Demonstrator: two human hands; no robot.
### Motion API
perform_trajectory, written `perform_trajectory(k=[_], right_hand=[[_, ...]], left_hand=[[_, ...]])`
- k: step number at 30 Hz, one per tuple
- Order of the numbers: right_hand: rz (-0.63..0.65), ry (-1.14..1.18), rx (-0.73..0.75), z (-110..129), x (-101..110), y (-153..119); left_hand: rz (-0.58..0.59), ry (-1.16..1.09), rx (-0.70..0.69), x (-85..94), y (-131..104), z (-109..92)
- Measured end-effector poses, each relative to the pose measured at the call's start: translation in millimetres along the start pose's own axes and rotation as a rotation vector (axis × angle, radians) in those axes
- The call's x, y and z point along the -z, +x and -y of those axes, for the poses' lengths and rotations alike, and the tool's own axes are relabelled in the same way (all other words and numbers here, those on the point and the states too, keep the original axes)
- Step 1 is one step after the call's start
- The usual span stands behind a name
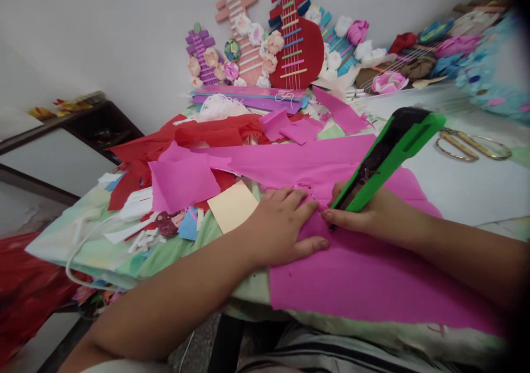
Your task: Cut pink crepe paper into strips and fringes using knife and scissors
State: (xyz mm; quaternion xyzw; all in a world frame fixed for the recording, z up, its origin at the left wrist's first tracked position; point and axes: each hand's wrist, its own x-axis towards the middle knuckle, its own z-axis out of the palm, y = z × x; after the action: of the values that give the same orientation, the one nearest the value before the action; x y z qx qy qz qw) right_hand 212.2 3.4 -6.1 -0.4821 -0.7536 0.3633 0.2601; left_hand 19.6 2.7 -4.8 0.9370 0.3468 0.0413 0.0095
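Note:
A large magenta sheet [372, 284] lies over the front of the table. My left hand [285, 227] rests on it, palm down with the fingers spread, holding nothing. Just to the right, my right hand [364, 213] is closed around a green and black utility knife [389, 152]. The knife is tilted, its lower end down at the sheet near my left thumb and its thick end up to the right. Whether the blade is out is too small to tell. A cream paper square [233, 206] lies beside my left wrist.
Scissors [472, 144] lie at the right on a white surface. Red sheets [199, 133], magenta scraps [182, 177] and white string [221, 108] lie behind and to the left. Decorated guitar shapes [304, 53] lean on the wall. A white cable [74, 257] hangs at the left edge.

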Motion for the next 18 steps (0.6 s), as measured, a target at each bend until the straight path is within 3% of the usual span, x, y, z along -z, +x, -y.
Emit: perform_trajectory(k=[11,18], right_hand=[[0.007,-0.001,-0.044,3.5,-0.1,0.5],[0.015,0.030,0.020,-1.0,0.2,1.0]], left_hand=[[0.009,-0.014,0.009,2.3,-0.2,-0.1],[0.008,-0.011,0.007,1.8,-1.1,-0.3]])
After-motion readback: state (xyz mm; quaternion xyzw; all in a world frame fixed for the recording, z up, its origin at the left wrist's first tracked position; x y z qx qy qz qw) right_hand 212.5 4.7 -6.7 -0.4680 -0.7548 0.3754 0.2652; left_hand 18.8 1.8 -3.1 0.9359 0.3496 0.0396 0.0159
